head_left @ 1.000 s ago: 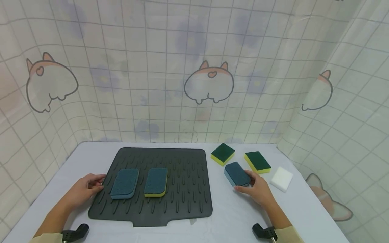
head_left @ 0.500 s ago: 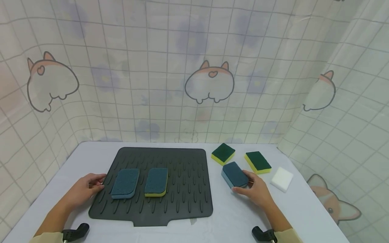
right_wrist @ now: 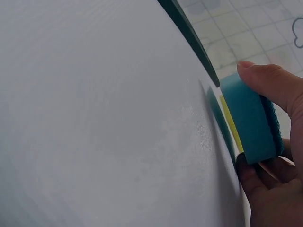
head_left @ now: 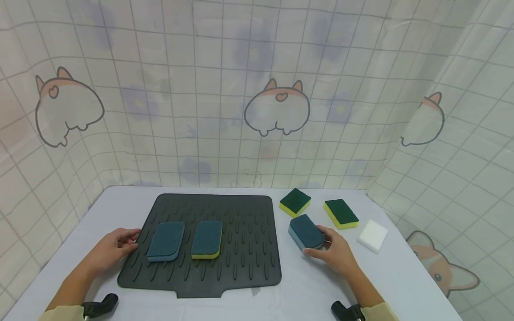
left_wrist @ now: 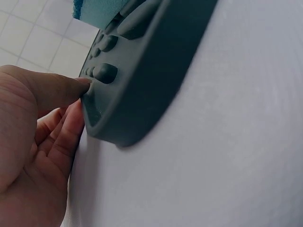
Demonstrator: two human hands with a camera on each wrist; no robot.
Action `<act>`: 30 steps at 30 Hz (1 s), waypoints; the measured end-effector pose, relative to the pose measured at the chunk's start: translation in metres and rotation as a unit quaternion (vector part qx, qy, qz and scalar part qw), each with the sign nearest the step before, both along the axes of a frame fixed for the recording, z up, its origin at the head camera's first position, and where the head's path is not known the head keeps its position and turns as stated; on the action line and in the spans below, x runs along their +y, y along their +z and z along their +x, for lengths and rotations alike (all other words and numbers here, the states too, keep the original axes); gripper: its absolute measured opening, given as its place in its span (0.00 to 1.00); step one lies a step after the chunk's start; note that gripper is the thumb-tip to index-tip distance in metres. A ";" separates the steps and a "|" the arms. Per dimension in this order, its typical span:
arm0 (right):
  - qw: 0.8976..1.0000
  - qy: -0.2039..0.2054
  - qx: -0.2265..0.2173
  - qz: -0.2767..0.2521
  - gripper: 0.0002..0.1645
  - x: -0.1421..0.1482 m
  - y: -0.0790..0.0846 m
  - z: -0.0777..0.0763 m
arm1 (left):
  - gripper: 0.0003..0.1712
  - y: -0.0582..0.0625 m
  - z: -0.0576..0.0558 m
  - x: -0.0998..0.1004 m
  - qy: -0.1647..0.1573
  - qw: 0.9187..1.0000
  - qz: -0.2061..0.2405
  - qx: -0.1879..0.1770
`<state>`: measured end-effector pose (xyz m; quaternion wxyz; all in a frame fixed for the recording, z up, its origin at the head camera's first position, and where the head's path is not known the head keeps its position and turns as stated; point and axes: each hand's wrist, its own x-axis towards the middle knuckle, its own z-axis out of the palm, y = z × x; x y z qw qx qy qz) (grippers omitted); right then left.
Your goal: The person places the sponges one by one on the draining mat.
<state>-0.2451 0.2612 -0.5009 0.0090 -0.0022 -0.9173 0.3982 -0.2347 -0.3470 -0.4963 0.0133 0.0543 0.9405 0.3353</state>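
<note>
My right hand (head_left: 333, 249) grips a blue sponge (head_left: 306, 232) with a dark scouring top, thumb on one side and fingers on the other. In the right wrist view this blue sponge (right_wrist: 251, 120) appears slightly above the white cloth, its shadow beside it. My left hand (head_left: 114, 250) pinches the left edge of a dark grey ridged drying mat (head_left: 249, 240); in the left wrist view its thumb (left_wrist: 66, 91) lies on the mat's rim. On the mat lie another blue sponge (head_left: 166, 240) and a yellow sponge with a blue-grey top (head_left: 206, 239), side by side.
Two yellow sponges with green tops, a left one (head_left: 295, 202) and a right one (head_left: 341, 213), lie behind my right hand. A white sponge (head_left: 372, 236) sits at the right. The white-covered table (head_left: 281, 303) is enclosed by printed curtains (head_left: 225, 147).
My right hand has carried the blue sponge a little to the left, toward the mat. The left hand and the mat stay where they were.
</note>
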 end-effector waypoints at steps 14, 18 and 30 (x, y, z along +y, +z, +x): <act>1.000 0.004 0.004 -0.010 0.58 -0.015 0.002 0.006 | 0.28 -0.001 -0.001 0.001 0.001 1.000 -0.003 0.006; 1.000 0.007 0.006 -0.017 0.58 -0.020 0.002 0.009 | 0.28 0.000 -0.001 0.000 -0.002 1.000 -0.004 0.012; 0.999 0.017 0.020 -0.040 0.57 -0.032 0.002 0.012 | 0.29 -0.001 -0.002 -0.001 -0.004 1.000 0.002 0.007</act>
